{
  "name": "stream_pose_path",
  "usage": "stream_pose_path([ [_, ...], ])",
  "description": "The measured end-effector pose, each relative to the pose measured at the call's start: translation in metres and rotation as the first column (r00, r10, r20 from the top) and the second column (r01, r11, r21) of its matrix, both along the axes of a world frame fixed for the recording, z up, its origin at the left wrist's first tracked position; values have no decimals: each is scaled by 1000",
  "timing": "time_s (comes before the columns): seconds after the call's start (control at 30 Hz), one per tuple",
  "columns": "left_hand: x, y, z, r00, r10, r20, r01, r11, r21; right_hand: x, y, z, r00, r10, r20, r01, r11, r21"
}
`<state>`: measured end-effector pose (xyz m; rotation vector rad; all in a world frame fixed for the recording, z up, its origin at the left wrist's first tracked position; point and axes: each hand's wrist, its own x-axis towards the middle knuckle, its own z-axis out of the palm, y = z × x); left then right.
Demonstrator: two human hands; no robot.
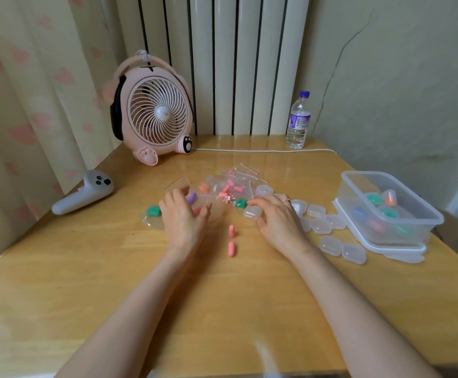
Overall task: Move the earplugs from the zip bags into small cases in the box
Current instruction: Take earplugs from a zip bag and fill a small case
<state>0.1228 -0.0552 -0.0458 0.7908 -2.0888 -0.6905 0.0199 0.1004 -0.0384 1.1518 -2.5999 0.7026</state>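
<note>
on the worktop [85,282], two pink earplugs [231,249] lie loose between the hands. the left hand [181,216] rests on an empty zip bag [214,211], fingers spread. the right hand [277,222] pinches a small case [252,211] in its fingers. the box [419,198] sits off to the right.

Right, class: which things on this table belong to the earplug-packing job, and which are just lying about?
Job: zip bags, two loose pink earplugs, small cases, one case pinched by the right hand, clear box.
Lying about: pink fan, water bottle, white controller, white cable.
</note>
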Motion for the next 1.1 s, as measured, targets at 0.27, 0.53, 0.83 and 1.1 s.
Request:
stream_pose_path([
  [0.27,5,11,10,940,-317,-129,298,943,-150,-3,-7,-3,996,60,63,-63,997,53],
  [0.53,3,16,9,834,-552,-20,531,811,-245,16,1,28,523,538,661,94,734,-672],
  [0.83,7,19,14,812,-578,-80,540,796,-272,24,2,31,335,648,683,49,712,-700],
  [1.1,11,8,20,859,-466,-213,454,885,-104,24,-9,13,830,308,466,-102,904,-416],
])
